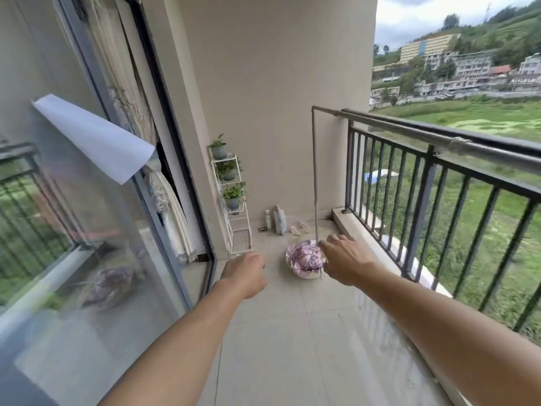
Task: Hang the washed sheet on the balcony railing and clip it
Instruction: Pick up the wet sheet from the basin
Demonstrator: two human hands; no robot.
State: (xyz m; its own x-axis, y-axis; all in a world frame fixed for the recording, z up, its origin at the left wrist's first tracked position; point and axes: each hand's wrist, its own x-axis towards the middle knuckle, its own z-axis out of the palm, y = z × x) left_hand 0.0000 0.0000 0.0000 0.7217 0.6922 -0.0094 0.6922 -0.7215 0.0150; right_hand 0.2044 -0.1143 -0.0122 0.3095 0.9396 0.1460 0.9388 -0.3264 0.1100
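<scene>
The washed sheet point(304, 257), pink with a pale pattern, lies bunched in a light basin point(306, 276) on the balcony floor ahead. Both my arms stretch forward. My left hand point(244, 273) hovers left of the basin, fingers curled down, holding nothing I can see. My right hand point(342, 259) is beside the sheet's right edge with fingers spread; whether it touches the cloth is unclear. The dark balcony railing point(439, 165) runs along the right, with a grey metal pole point(409, 133) fixed along its top. No clips are visible.
A glass sliding door point(117, 200) lines the left, with a white sheet of paper point(96, 136) sticking out from it. A white plant stand point(234, 200) with potted plants stands in the far corner. Bottles point(276, 219) sit against the back wall. A vertical rod point(315, 171) stands behind the basin.
</scene>
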